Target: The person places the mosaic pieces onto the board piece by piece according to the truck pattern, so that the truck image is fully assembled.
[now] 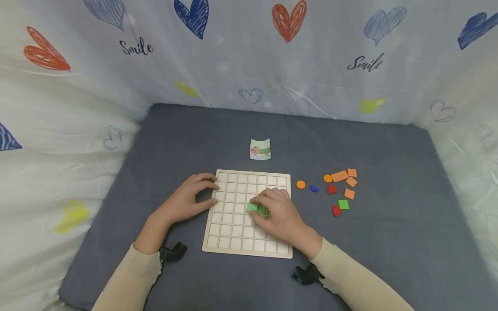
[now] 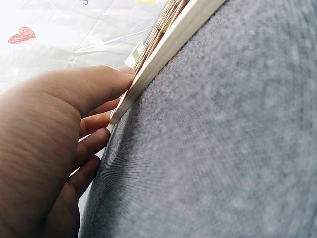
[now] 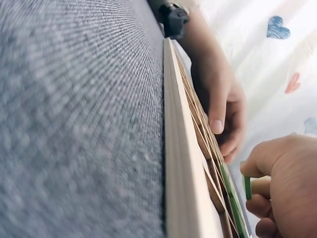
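One relaxed left hand (image 1: 189, 195) rested against the left edge of a gridded board (image 1: 236, 231), likely steadying it; the right hand (image 1: 283, 217) pinched a green tile (image 3: 248, 188) just above the board, presumably for fine control.

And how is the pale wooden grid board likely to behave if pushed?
The pale wooden grid board would probably stay stiff: its straight, thick rim shows no bend in the wrist views. Lying flat and wide, it seems unlikely to tip or roll. It may drag somewhat rather than glide, since the dark grey fabric surface beneath looks textured.
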